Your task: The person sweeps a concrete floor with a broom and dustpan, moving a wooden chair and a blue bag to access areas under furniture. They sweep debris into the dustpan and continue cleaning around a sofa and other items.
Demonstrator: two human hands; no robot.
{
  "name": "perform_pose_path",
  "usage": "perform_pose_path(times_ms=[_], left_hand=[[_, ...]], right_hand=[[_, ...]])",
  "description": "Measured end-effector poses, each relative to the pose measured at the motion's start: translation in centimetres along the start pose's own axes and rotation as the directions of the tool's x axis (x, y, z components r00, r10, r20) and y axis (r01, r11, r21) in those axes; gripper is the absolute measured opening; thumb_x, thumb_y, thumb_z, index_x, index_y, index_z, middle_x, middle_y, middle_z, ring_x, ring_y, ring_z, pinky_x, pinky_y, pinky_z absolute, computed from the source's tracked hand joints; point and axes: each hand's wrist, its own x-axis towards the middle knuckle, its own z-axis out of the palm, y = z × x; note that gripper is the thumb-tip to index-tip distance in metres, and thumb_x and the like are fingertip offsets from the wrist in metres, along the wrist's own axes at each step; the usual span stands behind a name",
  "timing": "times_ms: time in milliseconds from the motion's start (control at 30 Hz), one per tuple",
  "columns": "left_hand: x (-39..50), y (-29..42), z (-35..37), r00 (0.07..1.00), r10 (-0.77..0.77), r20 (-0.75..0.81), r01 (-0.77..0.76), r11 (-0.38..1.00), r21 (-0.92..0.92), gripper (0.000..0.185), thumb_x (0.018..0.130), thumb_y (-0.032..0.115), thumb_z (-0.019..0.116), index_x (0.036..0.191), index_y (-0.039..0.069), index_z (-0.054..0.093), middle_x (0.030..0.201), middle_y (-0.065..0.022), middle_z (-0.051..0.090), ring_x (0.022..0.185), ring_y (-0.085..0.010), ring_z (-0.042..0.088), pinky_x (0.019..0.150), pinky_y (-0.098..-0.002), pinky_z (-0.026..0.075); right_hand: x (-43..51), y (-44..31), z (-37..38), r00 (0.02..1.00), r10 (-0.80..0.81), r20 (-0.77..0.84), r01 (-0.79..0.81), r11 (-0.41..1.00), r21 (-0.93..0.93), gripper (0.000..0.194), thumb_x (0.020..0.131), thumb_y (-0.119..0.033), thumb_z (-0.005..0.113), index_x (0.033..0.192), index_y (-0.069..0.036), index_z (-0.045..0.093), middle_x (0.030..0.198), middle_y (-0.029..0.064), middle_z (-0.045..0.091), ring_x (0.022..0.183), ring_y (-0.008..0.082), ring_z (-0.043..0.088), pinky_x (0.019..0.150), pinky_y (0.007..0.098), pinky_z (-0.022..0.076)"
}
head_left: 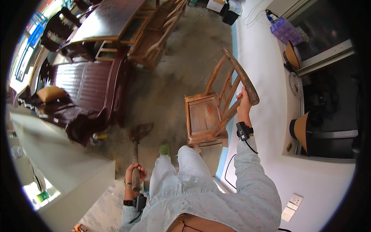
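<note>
My left hand (pixel 136 173) is closed around the wooden handle of a short tool (pixel 135 152). Its broad, dark brown head points away from me over the floor; the exact kind is blurred. On my right, a wooden chair (pixel 204 114) with a curved top rail and a panelled seat stands close to the white wall. My right hand (pixel 244 102) grips its back frame just under the rail's near end. The chair's front legs are mostly hidden.
A dark polished wooden settee (pixel 84 76) with a tan cushion (pixel 51 93) lies left, beyond a white partition (pixel 72 153). Farther off stand a table (pixel 101 23) and a wooden bench (pixel 153 37). Hats (pixel 301 132) and purple packages (pixel 285 32) sit on the window ledge at right.
</note>
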Motion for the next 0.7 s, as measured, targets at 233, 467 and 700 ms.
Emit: perform_pose_path(times_ms=[233, 467, 700], left_hand=[[4.7, -0.6, 11.7, 0.991, 0.052, -0.123, -0.048, 0.998, 0.034, 0.016, 0.082, 0.017, 0.059, 0.083, 0.001, 0.061, 0.063, -0.0014, 0.060, 0.063, -0.0170, 0.060, 0.068, -0.0338, 0.048], [11.2, -2.6, 24.0, 0.975, 0.024, -0.219, -0.027, 1.000, -0.009, 0.013, 0.082, 0.016, 0.061, 0.085, 0.003, 0.062, 0.063, -0.0024, 0.060, 0.064, -0.0203, 0.059, 0.071, -0.0352, 0.049], [15.4, -3.6, 32.9, 0.964, 0.083, -0.254, -0.082, 0.997, 0.015, 0.016, 0.082, 0.018, 0.060, 0.087, 0.003, 0.060, 0.063, -0.0022, 0.059, 0.066, -0.0194, 0.060, 0.071, -0.0345, 0.049]], right_hand=[[19.9, 2.1, 7.9, 0.993, -0.097, -0.064, 0.102, 0.991, 0.085, 0.020, 0.091, -0.024, 0.065, 0.078, -0.011, 0.058, 0.065, -0.0026, 0.050, 0.059, 0.0093, 0.048, 0.062, 0.0295, 0.0473], [39.8, 10.1, 9.0, 0.988, -0.120, -0.095, 0.125, 0.991, 0.052, 0.028, 0.095, -0.037, 0.058, 0.091, -0.010, 0.058, 0.078, -0.0002, 0.055, 0.076, 0.0131, 0.053, 0.080, 0.0326, 0.0452], [50.6, 19.9, -1.3, 0.968, 0.184, -0.172, -0.161, 0.977, 0.140, 0.040, 0.093, -0.049, 0.058, 0.096, -0.009, 0.055, 0.093, 0.0043, 0.058, 0.093, 0.0187, 0.055, 0.092, 0.0394, 0.0412]])
